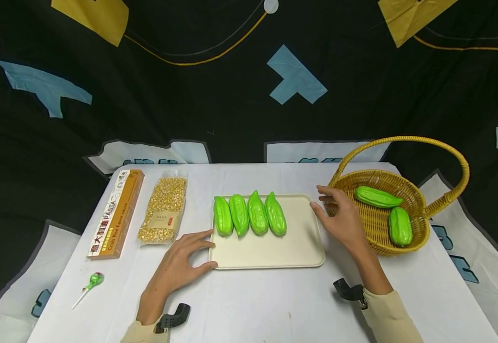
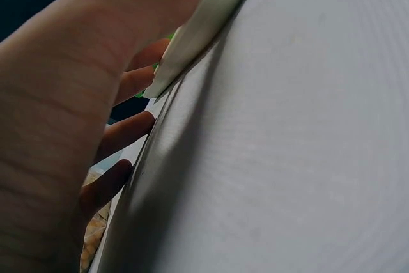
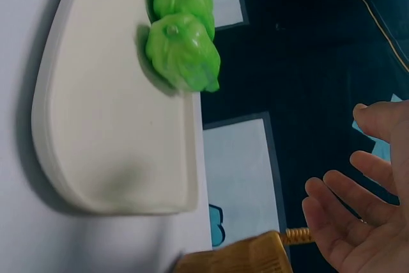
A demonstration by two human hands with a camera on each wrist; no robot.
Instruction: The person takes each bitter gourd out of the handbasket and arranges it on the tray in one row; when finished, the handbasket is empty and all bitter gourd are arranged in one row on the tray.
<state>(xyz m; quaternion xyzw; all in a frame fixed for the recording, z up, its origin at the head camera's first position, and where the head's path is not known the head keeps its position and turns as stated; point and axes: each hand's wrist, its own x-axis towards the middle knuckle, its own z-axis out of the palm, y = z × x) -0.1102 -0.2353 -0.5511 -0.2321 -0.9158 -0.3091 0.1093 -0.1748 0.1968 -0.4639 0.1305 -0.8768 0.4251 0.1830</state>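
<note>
Several glossy green gourds (image 1: 257, 213), ridged and pointed like bitter melons, lie side by side on the left half of a cream tray (image 1: 270, 252). At the tray's left edge is my left hand (image 1: 184, 255), thumb and fingers spread along the rim. The left wrist view shows its thumb against the tray's side wall. My right hand (image 1: 341, 216) hovers over the tray's right end, beside the wicker basket (image 1: 371, 233), holding nothing. In the right wrist view its fingers (image 3: 358, 199) are loosely bent and apart from the tray. Two more gourds (image 1: 377, 196) lie in the basket.
Left on the white table are a pasta box (image 1: 118, 214), a bag of corn kernels (image 1: 163, 207) and a lollipop (image 1: 92, 282). The basket's tall handle (image 1: 456, 162) arches up at the right. A dark curtain (image 1: 232, 109) hangs behind the table.
</note>
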